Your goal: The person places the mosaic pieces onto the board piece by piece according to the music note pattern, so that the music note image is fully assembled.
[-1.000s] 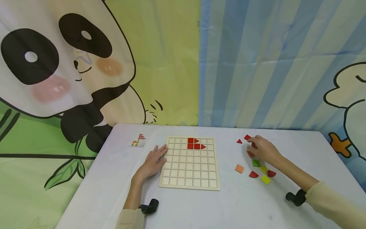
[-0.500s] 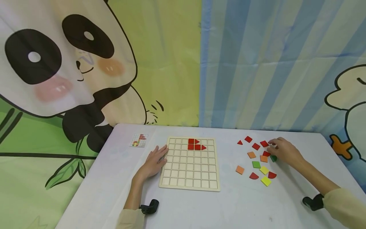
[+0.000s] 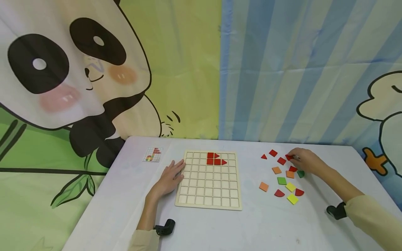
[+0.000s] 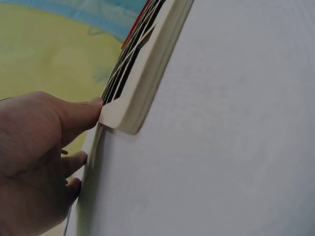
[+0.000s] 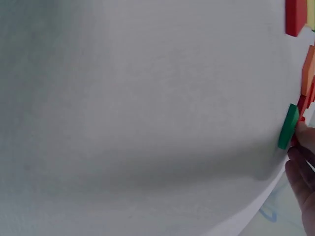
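Note:
My left hand (image 3: 168,178) lies with fingers extended against the left edge of the wooden grid board (image 3: 191,203). In the left wrist view the thumb (image 4: 83,115) touches the board's corner (image 4: 120,115). Red squares (image 3: 210,161) and red triangles (image 3: 224,162) sit in the board's upper cells. Over the loose pieces, my right hand (image 3: 304,160) pinches a red tile (image 3: 288,157), partly hidden by the fingertips. A dark green piece (image 3: 300,174) lies just below that hand; in the right wrist view the green piece (image 5: 289,127) stands out beside the fingers.
Right of the board lie several loose pieces: a red triangle (image 3: 264,156), red squares (image 3: 273,153), an orange square (image 3: 263,187), a green square (image 3: 282,181), yellow squares (image 3: 292,199) and red quarter-round pieces (image 3: 279,193). A pattern card (image 3: 153,154) lies left of the board.
My right hand moved right off the middle of the loose pieces, uncovering several, then slightly back left onto a red tile. The left hand has stayed at the board.

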The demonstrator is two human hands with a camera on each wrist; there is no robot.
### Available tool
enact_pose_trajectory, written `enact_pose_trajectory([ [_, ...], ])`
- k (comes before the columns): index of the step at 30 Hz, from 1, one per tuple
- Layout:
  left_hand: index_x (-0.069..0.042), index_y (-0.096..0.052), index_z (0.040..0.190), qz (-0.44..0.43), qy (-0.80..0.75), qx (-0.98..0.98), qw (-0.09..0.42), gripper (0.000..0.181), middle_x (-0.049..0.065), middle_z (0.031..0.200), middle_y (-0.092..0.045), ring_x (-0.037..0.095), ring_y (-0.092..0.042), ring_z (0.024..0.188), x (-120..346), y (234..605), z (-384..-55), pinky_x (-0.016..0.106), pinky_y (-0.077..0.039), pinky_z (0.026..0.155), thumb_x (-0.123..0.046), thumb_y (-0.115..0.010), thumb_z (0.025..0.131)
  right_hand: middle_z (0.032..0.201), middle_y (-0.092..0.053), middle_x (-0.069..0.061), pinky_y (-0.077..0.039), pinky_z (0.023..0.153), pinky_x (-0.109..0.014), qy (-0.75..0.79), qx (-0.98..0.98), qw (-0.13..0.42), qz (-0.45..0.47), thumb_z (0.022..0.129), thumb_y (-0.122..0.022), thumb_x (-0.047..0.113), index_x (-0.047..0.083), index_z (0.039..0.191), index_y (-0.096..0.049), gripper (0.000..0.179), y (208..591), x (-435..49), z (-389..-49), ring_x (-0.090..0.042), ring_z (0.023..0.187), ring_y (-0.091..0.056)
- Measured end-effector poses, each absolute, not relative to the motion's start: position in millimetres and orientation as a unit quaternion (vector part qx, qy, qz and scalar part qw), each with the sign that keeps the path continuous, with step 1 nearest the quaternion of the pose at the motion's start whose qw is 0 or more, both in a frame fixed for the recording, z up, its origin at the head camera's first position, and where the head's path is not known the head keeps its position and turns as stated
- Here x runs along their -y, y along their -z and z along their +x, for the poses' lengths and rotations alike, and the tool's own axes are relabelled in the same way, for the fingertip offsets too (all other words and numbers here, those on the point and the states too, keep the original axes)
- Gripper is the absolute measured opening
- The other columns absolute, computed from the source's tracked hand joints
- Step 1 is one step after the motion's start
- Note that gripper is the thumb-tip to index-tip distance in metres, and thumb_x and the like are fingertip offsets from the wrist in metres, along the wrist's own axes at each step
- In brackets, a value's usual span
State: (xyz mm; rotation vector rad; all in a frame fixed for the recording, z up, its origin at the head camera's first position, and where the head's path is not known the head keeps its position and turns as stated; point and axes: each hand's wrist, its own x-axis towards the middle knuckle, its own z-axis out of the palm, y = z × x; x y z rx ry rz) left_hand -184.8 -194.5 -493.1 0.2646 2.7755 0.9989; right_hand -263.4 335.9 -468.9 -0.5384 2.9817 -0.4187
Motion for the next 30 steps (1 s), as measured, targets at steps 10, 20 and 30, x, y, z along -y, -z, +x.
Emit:
enact_pose_trajectory([
  [10, -0.012, -0.037, 0.150, 0.087, -0.341, -0.931, 0.091, 0.053, 0.003, 0.162, -0.025, 0.034, -0.005, 0.153, 192.6, 493.5, -184.3, 0.056, -0.001, 0.123, -0.018, -0.051, 0.100, 0.096, -0.069, -0.015, -0.060, 0.073, -0.042, 0.186, -0.960, -0.059, -0.199, 0.082, -0.076, 0.011, -0.001, 0.105, -0.070, 0.027, 465.7, -304.4, -251.0, -0.028, 0.086, -0.063],
  [20, -0.013, -0.037, 0.150, 0.084, -0.339, -0.932, 0.095, 0.053, 0.001, 0.162, -0.025, 0.033, -0.005, 0.153, 195.4, 495.6, -184.6, 0.055, -0.001, 0.124, -0.019, -0.051, 0.100, 0.095, -0.070, -0.001, -0.059, 0.076, -0.032, 0.253, -0.907, -0.039, -0.334, 0.084, -0.073, 0.010, 0.007, 0.101, -0.071, 0.018, 451.3, -181.5, -223.9, -0.017, 0.085, -0.064],
  [30, -0.010, -0.038, 0.149, 0.088, -0.344, -0.931, 0.080, 0.053, 0.004, 0.161, -0.027, 0.035, -0.007, 0.152, 194.8, 493.8, -183.0, 0.056, -0.002, 0.123, -0.017, -0.052, 0.099, 0.089, -0.070, -0.004, -0.054, 0.071, -0.025, 0.212, -0.874, -0.018, -0.437, 0.088, -0.069, 0.014, 0.005, 0.095, -0.074, 0.013, 457.4, -92.5, -228.7, -0.015, 0.080, -0.061],
])
